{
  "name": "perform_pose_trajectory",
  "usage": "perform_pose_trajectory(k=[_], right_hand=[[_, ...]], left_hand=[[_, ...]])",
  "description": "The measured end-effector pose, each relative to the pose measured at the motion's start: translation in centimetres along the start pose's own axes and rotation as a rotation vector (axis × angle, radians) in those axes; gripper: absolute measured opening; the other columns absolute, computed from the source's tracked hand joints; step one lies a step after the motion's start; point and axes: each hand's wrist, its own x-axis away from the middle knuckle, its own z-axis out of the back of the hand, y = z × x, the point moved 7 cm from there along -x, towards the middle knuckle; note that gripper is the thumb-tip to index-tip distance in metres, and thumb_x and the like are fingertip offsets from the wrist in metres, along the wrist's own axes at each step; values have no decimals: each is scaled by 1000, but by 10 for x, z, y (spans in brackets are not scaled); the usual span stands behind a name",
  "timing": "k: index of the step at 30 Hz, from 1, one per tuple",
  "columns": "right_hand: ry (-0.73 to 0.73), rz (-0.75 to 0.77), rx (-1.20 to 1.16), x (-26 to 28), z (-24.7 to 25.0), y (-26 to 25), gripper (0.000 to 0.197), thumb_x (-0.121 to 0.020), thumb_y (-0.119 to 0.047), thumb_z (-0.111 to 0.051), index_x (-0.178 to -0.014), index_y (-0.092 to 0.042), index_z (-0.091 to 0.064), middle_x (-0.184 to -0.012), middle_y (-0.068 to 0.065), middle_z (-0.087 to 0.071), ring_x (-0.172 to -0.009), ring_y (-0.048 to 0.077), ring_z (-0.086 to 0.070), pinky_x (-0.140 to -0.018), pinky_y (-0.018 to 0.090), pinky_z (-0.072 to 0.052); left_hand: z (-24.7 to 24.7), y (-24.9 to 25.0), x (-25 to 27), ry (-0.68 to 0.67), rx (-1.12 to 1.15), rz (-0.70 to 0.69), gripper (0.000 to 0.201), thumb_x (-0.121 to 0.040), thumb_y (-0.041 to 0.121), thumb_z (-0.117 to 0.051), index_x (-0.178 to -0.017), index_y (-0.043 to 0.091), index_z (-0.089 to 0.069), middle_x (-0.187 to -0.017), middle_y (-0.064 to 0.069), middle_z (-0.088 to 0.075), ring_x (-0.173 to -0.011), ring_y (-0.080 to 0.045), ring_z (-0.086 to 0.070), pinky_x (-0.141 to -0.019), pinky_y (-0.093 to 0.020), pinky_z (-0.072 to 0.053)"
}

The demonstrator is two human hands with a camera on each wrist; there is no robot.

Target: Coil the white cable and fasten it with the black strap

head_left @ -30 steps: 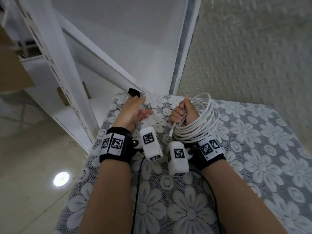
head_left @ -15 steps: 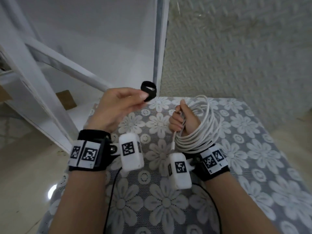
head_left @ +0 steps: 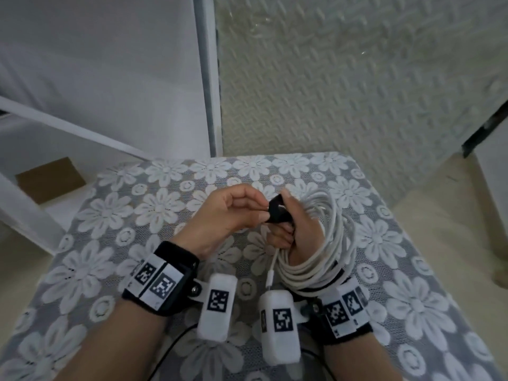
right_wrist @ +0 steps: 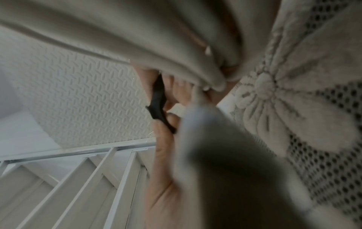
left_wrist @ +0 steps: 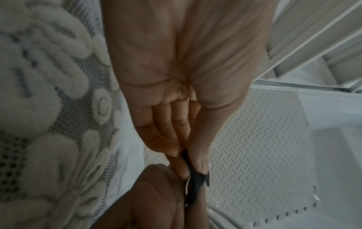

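The white cable (head_left: pixel 324 243) is wound in several loops around my right hand (head_left: pixel 295 229), whose fingers curl around the bundle; its plug end (head_left: pixel 270 279) hangs down toward the wrist. My left hand (head_left: pixel 242 207) pinches the black strap (head_left: pixel 277 211) between thumb and fingertips and holds it against my right thumb. In the left wrist view the black strap (left_wrist: pixel 197 175) sits between the pinching fingertips, touching the other hand. In the right wrist view the black strap (right_wrist: pixel 158 105) shows beside blurred cable loops (right_wrist: pixel 137 38).
A small table covered with a grey floral lace cloth (head_left: pixel 137 215) lies under both hands. A white metal rack (head_left: pixel 209 78) stands behind at the left, a textured white wall (head_left: pixel 357 92) behind. A cardboard piece (head_left: pixel 50 178) lies on the lower left.
My left hand picked the strap up from the table's far left edge, lifted it and carried it right to my right hand. The right hand kept holding the coil.
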Motion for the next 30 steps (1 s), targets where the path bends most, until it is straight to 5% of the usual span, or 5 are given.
perform_pose_trajectory(k=[5,9,18,23,30], right_hand=[[97,27,-20,-5,13,-4,39,-89,-36,-48,-56,-15,-51,-42,-4,-41,-26,3,-24,-31,10,-16],[151,2,-24,-8,18,-1,35,-98,-30,-40,-65,-17,-41,-36,-8,-38,-26,2,-25,-30,13,-20],[209,62,-80,-16,23,6,25,-73,-34,-63,-67,-14,-49,-56,4,-37,-27,3,-28,-29,11,-22],[128,8,67,-16,7,11,38,-98,-28,-42,-65,-10,-46,-43,-5,-41,-31,3,-31,-30,14,-24],[61,-8,121,-12,-4,12,46,-97,-16,-45,-54,-21,-62,-43,-7,-39,-33,1,-27,-31,12,-19]], left_hand=[[1,-10,-6,15,84,-5,17,-67,3,-73,-80,15,-70,-72,-1,-69,-65,-10,-64,-64,-16,-52],[1,-9,-7,-12,59,-48,17,-66,4,-71,-76,19,-71,-72,0,-69,-66,-9,-64,-62,-15,-49],[4,-8,-2,-130,65,-25,16,-75,1,-66,-79,15,-72,-78,-1,-70,-74,-11,-65,-69,-20,-52],[4,-5,-3,-76,12,-12,7,-80,9,-68,-86,13,-69,-79,-4,-72,-76,-16,-68,-71,-26,-54],[12,0,-6,84,-118,-109,34,-70,5,-79,-93,16,-57,-67,3,-58,-72,-39,-62,-70,-40,-51]])
